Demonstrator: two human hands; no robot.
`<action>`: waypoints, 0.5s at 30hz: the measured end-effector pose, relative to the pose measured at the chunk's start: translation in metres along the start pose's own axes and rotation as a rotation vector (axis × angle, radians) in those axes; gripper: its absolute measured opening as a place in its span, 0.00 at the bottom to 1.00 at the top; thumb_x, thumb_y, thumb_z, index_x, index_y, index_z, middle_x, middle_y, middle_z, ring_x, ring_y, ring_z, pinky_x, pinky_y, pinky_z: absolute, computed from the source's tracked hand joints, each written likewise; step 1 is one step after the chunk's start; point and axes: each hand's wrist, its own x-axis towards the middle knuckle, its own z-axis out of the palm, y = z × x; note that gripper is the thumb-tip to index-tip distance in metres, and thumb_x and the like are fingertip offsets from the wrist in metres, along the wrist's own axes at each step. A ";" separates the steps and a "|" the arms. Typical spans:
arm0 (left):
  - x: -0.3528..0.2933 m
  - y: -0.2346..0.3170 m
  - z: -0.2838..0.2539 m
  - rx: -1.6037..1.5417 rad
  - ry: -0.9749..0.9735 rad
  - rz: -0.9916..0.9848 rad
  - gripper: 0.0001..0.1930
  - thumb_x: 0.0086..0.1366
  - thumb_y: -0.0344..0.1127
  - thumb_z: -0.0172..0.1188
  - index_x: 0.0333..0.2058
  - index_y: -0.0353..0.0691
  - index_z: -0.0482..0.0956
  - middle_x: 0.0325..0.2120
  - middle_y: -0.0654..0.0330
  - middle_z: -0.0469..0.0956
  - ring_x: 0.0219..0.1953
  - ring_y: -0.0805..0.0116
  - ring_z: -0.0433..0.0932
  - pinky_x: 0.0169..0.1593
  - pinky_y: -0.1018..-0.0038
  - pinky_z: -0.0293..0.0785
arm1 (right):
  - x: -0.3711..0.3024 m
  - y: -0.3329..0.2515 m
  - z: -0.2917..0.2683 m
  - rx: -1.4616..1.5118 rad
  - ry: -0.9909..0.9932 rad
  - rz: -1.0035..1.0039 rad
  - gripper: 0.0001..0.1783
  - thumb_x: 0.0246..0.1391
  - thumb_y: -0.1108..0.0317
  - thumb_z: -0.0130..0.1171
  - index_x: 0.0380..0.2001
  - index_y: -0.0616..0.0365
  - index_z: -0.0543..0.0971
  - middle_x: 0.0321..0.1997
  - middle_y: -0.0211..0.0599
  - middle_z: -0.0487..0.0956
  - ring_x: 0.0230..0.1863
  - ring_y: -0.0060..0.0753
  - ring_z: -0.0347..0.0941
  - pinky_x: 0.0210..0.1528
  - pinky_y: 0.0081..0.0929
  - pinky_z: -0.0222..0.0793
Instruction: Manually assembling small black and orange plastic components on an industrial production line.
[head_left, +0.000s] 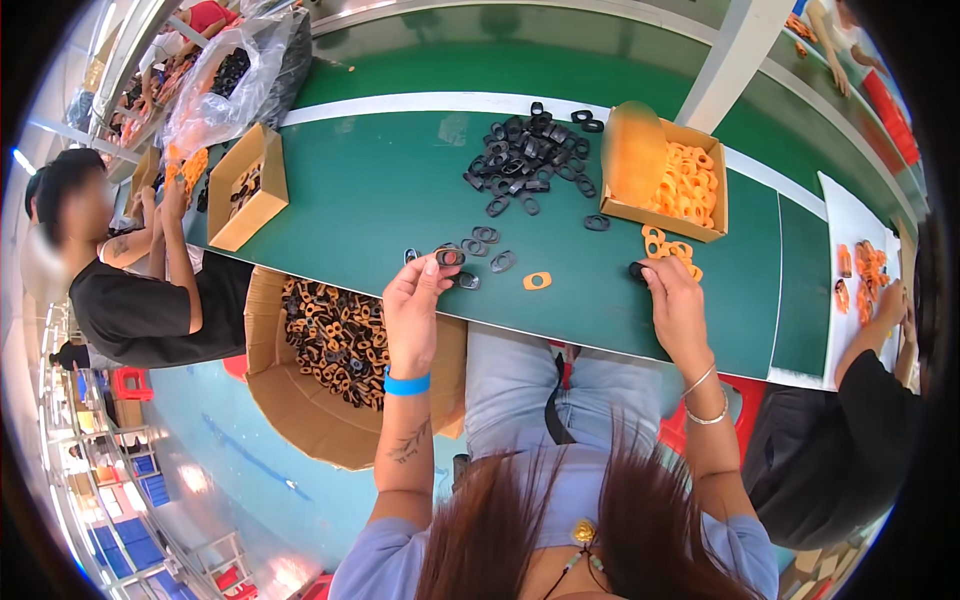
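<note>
My left hand [413, 300] pinches a small oval ring piece [450, 257], black with orange showing in it, just above the table. In my right hand [678, 303], thumb and fingers close on a black oval piece [637, 271]. A single orange oval ring [537, 281] lies between my hands. Close to the left fingers are several loose dark rings [502, 262]. Just beyond the right fingers sits a small group of orange rings [672, 245]. Farther back spreads a heap of black pieces [525, 155].
A cardboard box [660, 222] of orange rings stands at the back right. Below the table's edge at left, a large carton [275, 412] holds many black-and-orange pieces. Another box [262, 190] stands farther left by a co-worker [140, 300]. A second person [840, 450] works at right.
</note>
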 end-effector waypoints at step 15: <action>0.053 0.031 -0.070 1.335 0.020 0.663 0.10 0.63 0.28 0.66 0.42 0.32 0.79 0.52 0.47 0.79 0.53 0.48 0.79 0.53 0.60 0.76 | -0.007 0.001 0.001 -0.046 -0.027 -0.048 0.08 0.60 0.71 0.61 0.41 0.62 0.83 0.35 0.42 0.79 0.36 0.47 0.77 0.40 0.36 0.74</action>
